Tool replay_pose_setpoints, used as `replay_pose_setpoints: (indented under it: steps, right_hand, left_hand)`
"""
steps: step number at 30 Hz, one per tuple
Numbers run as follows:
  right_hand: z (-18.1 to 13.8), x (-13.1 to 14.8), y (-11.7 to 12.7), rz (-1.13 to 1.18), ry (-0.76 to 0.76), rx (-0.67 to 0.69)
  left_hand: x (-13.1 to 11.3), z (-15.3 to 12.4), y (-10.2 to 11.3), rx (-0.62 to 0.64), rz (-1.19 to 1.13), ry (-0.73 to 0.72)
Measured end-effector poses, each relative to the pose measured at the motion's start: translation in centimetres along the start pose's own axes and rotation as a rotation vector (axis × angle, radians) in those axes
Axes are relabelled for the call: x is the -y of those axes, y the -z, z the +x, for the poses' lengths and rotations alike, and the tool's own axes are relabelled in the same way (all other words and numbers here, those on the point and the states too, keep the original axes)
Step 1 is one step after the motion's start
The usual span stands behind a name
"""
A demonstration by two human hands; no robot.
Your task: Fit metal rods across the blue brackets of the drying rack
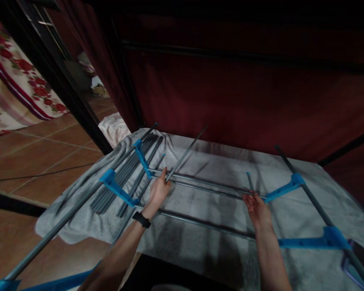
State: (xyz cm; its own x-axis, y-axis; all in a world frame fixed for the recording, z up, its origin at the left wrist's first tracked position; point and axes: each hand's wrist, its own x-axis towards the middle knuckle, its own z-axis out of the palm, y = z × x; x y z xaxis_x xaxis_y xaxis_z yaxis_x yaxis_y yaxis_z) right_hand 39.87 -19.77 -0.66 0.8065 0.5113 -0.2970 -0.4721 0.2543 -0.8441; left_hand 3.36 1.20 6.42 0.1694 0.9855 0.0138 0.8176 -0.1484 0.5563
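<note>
Gripping a loose rod (186, 153), slanted away over a grey blanket (218, 155), near its closer end in the closed left hand (160, 190). Touching the crossbars (206, 183) beside a blue bracket (285, 189) with the right hand (259, 210), half curled; impossible to tell whether gripping. Liable to knock a crossbar loose by swinging the rod's long free end carelessly.

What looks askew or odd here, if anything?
Nothing looks plainly spilled or damaged. The one thing askew is a grey rod, slanting away from the left hand, while the crossbars run side to side; it's simply being held.
</note>
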Motion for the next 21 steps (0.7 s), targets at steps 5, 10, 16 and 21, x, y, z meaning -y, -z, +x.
replay_pose_setpoints:
  steps: [5, 10, 16, 21]
  right_hand:
    - [1.2, 0.0, -0.1, -0.025, 0.058, -0.013]
    - [3.6, 1.2, -1.5, -0.066, 0.107, -0.023]
    - [6.2, 1.9, -3.7, -0.075, 0.063, -0.066]
    - [7.3, 2.0, -5.2, -0.054, 0.027, -0.079]
  left_hand:
    - [-0.7, 1.7, 0.0, -0.029, -0.002, 0.004]
    - [-2.5, 4.1, 0.0, -0.038, -0.005, 0.003]
    - [-3.3, 7.1, -1.3, -0.007, 0.043, -0.017]
    - [-3.2, 8.6, -2.4, -0.002, 0.038, -0.044]
